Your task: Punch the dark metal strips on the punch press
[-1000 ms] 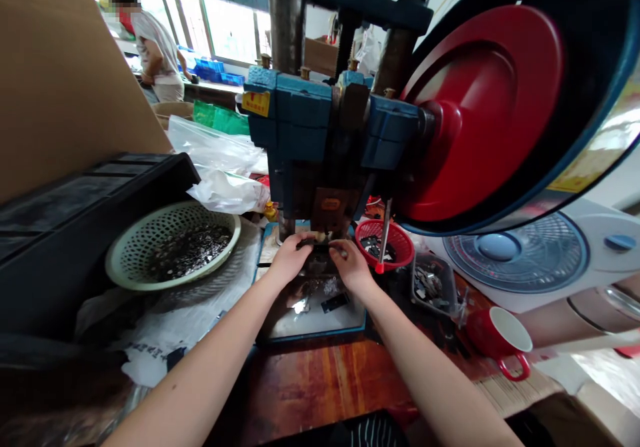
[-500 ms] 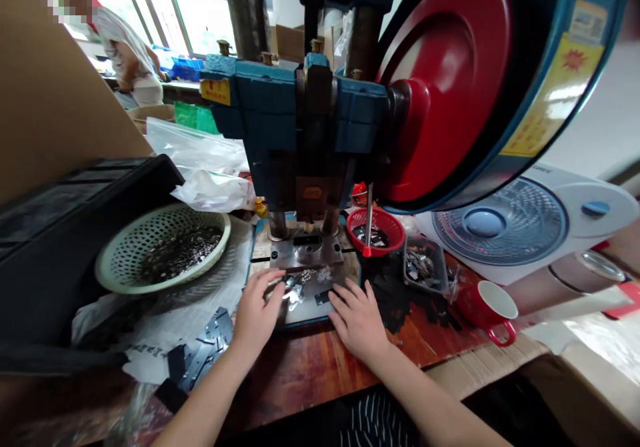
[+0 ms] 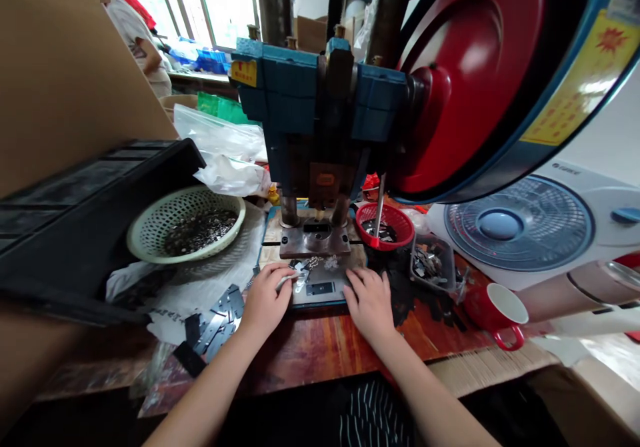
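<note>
A small black flat piece with holes (image 3: 320, 288) lies on the metal plate (image 3: 327, 275) at the front of the press bed. Beside the plate's left edge, my left hand (image 3: 267, 300) has its fingers curled; a pale thin thing shows between thumb and forefinger, too small to make out. My right hand (image 3: 370, 300) rests on the plate's right edge, fingers apart and holding nothing, a short way from the black piece. Small shiny metal bits (image 3: 301, 272) lie near my left fingertips. Behind them stands the press's steel die block (image 3: 315, 244), under the blue press (image 3: 287, 94).
On the left are a pale green basket (image 3: 145, 240) of small dark parts and a pile of black strips (image 3: 220, 317). To the right stand a red basket (image 3: 360, 224), a clear tub (image 3: 445, 284), a red mug (image 3: 480, 307) and a fan (image 3: 525, 227). Another person (image 3: 140, 40) stands far left.
My right hand has moved off the black piece to its right, leaving it uncovered on the plate. My left hand stays at the plate's left side. The whole view has shifted.
</note>
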The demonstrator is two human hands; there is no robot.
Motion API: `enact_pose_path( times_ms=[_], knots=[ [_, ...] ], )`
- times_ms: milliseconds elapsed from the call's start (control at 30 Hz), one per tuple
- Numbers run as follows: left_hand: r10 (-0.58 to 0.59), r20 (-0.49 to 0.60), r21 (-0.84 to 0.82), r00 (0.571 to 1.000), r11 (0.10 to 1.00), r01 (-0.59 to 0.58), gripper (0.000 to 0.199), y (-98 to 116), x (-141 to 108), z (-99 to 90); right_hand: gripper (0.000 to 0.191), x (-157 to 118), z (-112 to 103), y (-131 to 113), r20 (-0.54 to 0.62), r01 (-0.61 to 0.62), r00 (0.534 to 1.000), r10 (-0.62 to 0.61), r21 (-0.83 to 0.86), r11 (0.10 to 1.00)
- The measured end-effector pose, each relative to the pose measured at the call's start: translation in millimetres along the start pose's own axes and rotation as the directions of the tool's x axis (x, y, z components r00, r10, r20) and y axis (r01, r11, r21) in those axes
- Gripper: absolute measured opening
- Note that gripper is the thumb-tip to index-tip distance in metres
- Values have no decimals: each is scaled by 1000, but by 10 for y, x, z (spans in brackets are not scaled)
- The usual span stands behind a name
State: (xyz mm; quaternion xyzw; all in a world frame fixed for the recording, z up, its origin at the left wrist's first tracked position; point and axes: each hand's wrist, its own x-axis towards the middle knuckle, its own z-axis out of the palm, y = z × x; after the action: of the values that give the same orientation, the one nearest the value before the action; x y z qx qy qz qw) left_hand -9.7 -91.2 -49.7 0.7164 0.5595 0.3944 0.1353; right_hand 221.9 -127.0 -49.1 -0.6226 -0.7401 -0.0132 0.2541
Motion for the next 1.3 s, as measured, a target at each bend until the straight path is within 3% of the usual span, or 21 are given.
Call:
enact_pose_path(
  times_ms=[100,267,400,500,667,800,967,1100,1300],
  knots=[
    [-64,-52,-96,997,994,59,17,-33,-7,-4,31,8,1,94,6,32,999,-32,-38,999],
    [-273,-80,-326,959,916,234,21,-114,8,-53,24,-77,31,127,-26,149,988,-150,-5,989],
    [-161,74,-161,984,972,171,21,-73,68,-130,19,-176,60,177,-80,254,965,-249,62,965],
    [-70,237,-8,969,997,73,23,4,148,-172,14,-234,75,185,-128,263,960,-250,97,960],
    [-94,339,111,936,992,60,19,63,247,-188,12,-214,79,146,-137,254,962,-235,145,956],
    [-102,308,108,946,992,72,15,41,235,-166,16,83,31,75,-121,197,977,-174,211,957],
    [-92,210,48,973,995,84,13,-7,170,-103,16,822,-2,-123,-142,69,989,-38,219,973],
    [-120,136,-18,983,992,124,18,-64,139,-66,16,1299,75,-265,-157,37,987,-15,137,990],
    [-161,82,-151,983,973,172,21,-95,177,-121,17,1397,158,-314,-120,123,986,-115,55,991]
  ],
)
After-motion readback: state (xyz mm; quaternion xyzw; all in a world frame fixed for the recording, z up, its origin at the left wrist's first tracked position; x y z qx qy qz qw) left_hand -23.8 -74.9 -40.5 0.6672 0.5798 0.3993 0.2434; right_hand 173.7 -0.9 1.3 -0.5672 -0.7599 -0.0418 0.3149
